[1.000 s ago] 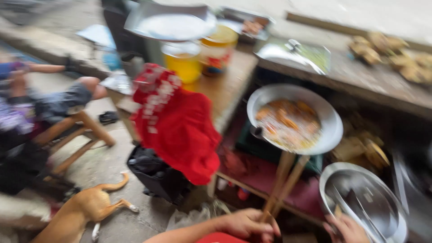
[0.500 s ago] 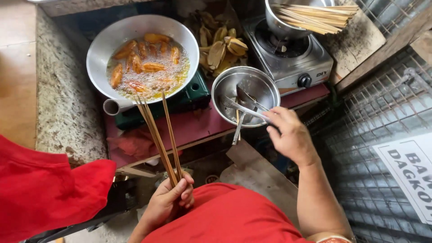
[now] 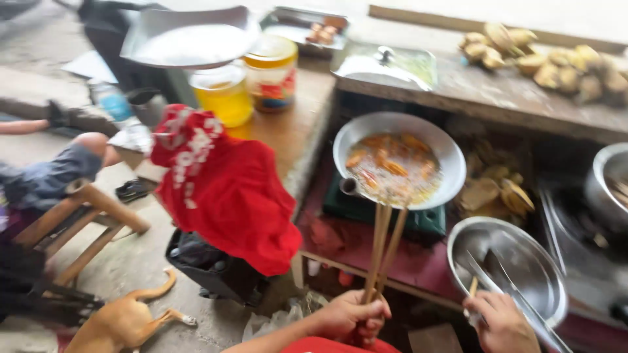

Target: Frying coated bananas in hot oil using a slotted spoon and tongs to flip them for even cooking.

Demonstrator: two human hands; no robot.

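My left hand point(image 3: 350, 315) grips a pair of long wooden chopsticks point(image 3: 384, 247) whose tips reach the near rim of a metal wok point(image 3: 398, 159). In the wok, orange pieces fry in bubbling oil. My right hand point(image 3: 500, 321) holds the wooden handle of metal tongs point(image 3: 505, 280) that lie in an empty round steel bowl point(image 3: 509, 268) to the wok's right. The wok sits on a green stove point(image 3: 418, 222) on a low red shelf.
A red cloth point(image 3: 226, 189) hangs off the wooden table point(image 3: 291, 127), which carries yellow jars point(image 3: 226, 91) and a metal pan point(image 3: 190, 39). Peeled bananas point(image 3: 556, 55) lie on the far counter. A tan dog point(image 3: 124, 320) lies on the floor; another person sits on a wooden stool point(image 3: 72, 209).
The view has swung left, bringing the table, red cloth, dog and seated person back into sight. Both hands keep their hold on the chopsticks and the tongs.
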